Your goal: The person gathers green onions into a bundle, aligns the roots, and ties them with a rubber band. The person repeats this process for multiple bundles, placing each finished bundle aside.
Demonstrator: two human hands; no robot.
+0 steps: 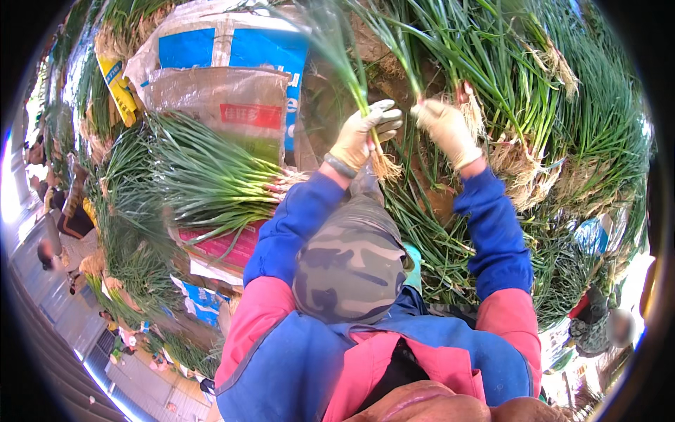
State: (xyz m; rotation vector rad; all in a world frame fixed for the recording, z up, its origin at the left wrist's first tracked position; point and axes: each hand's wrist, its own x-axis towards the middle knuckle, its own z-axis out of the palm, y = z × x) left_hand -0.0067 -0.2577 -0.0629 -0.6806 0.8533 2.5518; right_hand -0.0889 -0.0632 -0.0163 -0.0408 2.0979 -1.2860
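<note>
My left hand [361,134], in a pale glove, holds a few green onions [359,97] upright, their tan roots hanging below the palm. Just to its right, my gloved right hand [448,129] pinches another green onion [408,68] near its reddish base; its leaves reach up and away. A trimmed-looking pile of green onions [227,176] lies left of my left forearm, pale ends towards me. Close beyond my right hand stands a large heap of rooted green onions [527,116]. My camouflage-covered knee [350,264] rises between my arms.
Flattened printed plastic sacks [211,89] lie at the upper left, and a pink printed sack [227,242] lies under the pile. Loose green onions [448,253] are strewn over soil on the right. Other people [596,322] sit at both sides among more onion heaps.
</note>
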